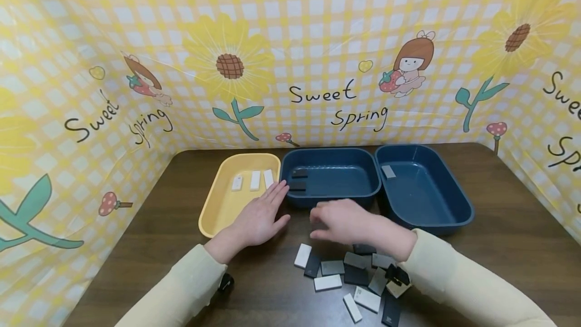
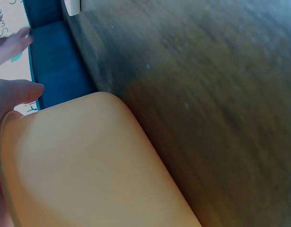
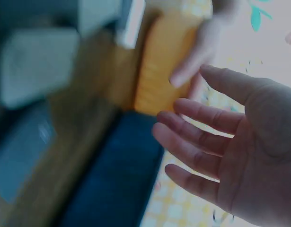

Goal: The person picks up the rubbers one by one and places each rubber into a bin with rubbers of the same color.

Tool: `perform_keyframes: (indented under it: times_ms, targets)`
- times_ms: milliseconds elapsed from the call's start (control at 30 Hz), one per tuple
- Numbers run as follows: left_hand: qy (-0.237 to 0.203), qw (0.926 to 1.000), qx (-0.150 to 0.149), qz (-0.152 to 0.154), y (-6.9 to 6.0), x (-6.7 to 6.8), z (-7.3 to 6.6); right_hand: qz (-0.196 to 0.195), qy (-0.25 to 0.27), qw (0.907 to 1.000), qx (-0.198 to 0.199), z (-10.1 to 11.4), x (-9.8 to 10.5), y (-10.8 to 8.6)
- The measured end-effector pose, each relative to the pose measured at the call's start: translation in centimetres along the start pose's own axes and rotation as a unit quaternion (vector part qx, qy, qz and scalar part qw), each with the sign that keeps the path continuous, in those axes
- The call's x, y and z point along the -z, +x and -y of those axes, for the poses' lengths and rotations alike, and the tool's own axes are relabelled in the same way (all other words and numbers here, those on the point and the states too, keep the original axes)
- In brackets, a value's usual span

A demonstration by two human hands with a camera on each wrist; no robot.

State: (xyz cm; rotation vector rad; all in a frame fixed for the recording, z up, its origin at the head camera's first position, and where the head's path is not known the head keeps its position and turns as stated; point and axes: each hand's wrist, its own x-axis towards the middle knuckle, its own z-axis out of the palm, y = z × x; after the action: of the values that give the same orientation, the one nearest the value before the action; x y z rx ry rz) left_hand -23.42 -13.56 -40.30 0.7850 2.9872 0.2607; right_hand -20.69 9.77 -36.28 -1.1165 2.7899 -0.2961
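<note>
One yellow tray [image 1: 227, 211], at the left on the bench [image 1: 150, 226]. Contents: three white blocks [image 1: 255, 180], spaced in a row towards the far end, the rightmost just beside the left hand's fingertips; whether they touch cannot be told.

One middle blue tray [image 1: 336, 180], beside the yellow one. Contents: two black blocks [image 1: 299, 173], at its left end, one nearer than the other.

One right blue tray [image 1: 422, 191], beside the middle one. Contents: one light grey block [image 1: 388, 171], near its far left corner.

Loose blocks on the bench, in front of the trays, about thirteen, some partly hidden: four white pieces [image 1: 328, 282]; four black pieces [image 1: 356, 275], one partly behind the right forearm; four grey pieces [image 1: 333, 267]; one cream piece [image 1: 397, 289], below the right wrist and partly covered. Several lie against one another.

One left hand [image 1: 258, 221], at the yellow tray's right rim, fingers extended towards the far side, thumb held apart; grip slack, no block seen in it.

One right hand [image 1: 342, 222], raised in front of the middle blue tray, fingers loosely bent; grip empty, the palm bare in the right wrist view.

Two pale sleeves [image 1: 463, 276], one per arm.

One yellow-and-white checked cloth [image 1: 281, 24], printed with flowers and lettering, behind the bench and at its sides.
</note>
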Motion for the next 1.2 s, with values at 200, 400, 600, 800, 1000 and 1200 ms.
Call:
perform_keyframes:
  times_ms: [200, 400, 600, 800, 1000, 1200]
  targets:
    - [0.001, 1.0, -0.002, -0.001, 0.0, 0.1, 0.0, 0.051, -0.035, 0.9977, 0.029, 1.6, -2.6, 0.0]
    - [0.002, 1.0, -0.003, -0.001, 0.1, 0.1, 0.0, 0.06, -0.11, 0.9919, 0.021, 2.5, -4.3, 0.5]
    - [0.004, 1.0, -0.006, 0.001, 0.0, 0.2, -0.1, 0.035, -0.139, 0.9892, 0.03, 3.1, -5.2, 0.8]
    - [0.006, 0.9999, -0.008, -0.003, 0.0, 0.2, -0.1, 0.016, -0.146, 0.9889, 0.024, 3.4, -5.6, 0.9]
    - [0.005, 0.9999, -0.009, -0.004, 0.0, 0.0, 0.0, 0.023, -0.147, 0.9888, 0.015, 3.6, -5.7, 1.3]
    - [0.004, 1.0, -0.007, -0.002, 0.1, 0.1, 0.0, 0.038, -0.119, 0.9922, 0.002, 3.4, -5.0, 1.3]
